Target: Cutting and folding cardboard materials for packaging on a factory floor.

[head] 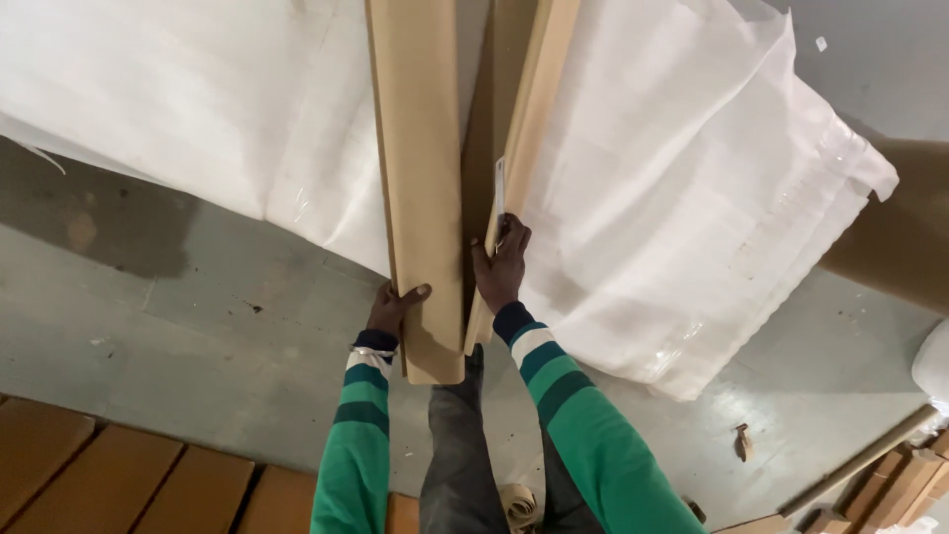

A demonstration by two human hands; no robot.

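A: Where do we have the boards?

B: Two long tan boards stand over the white sheeting (692, 198) on the floor (198, 326). Our left hand (392, 309) is closed around the edge of the left board (420, 178) near its lower end, thumb across the face. Our right hand (501, 267) is closed on the edge of the right board (524, 119), fingers pinched just where a thin white strip (499, 188) runs along it.

A: How do we handle them well from here?

B: We judge both grips sit low on long pieces, so the tops could sway. We should keep the faces parallel, hold the edges firmly rather than by the fingertips, and keep our fingers out of the narrow gap between the two boards. The sheeting looks slick, so we'd plant our feet on bare floor.
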